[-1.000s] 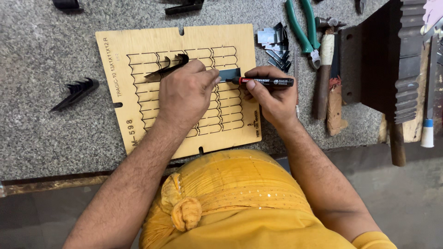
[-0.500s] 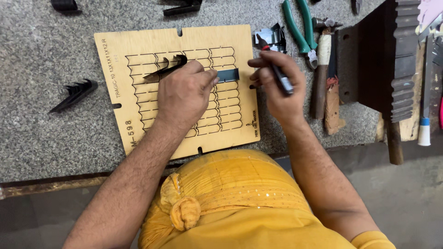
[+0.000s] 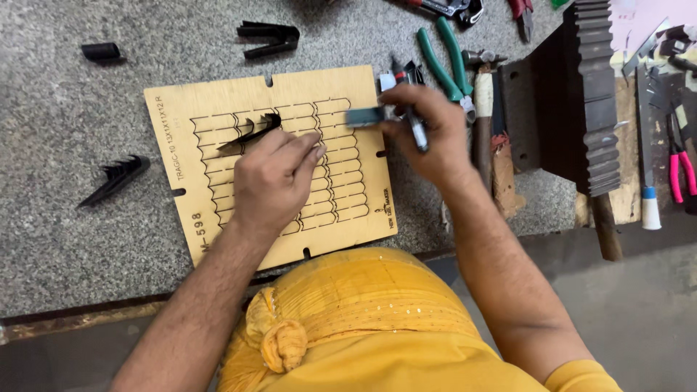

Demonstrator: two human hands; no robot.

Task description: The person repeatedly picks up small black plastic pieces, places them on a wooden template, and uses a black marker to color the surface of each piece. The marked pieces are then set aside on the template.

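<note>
The grey tabletop (image 3: 65,239) holds a flat wooden board (image 3: 174,123). It looks stiff and light; grip its edges. The left hand (image 3: 272,181) presses it, fingers together. The right hand (image 3: 428,134) pinches a pen (image 3: 415,131) and small metal strip (image 3: 363,116).

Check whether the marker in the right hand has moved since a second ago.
Yes. The marker swung from lying across the plywood board to pointing away, at the board's right edge.

Yellow short-sleeved garment, knotted yellow cloth at front; forearms, hands (image 3: 274,174) bare.

Left hand (image 3: 274,178) flat, right hand (image 3: 425,131) in closed grip.
</note>
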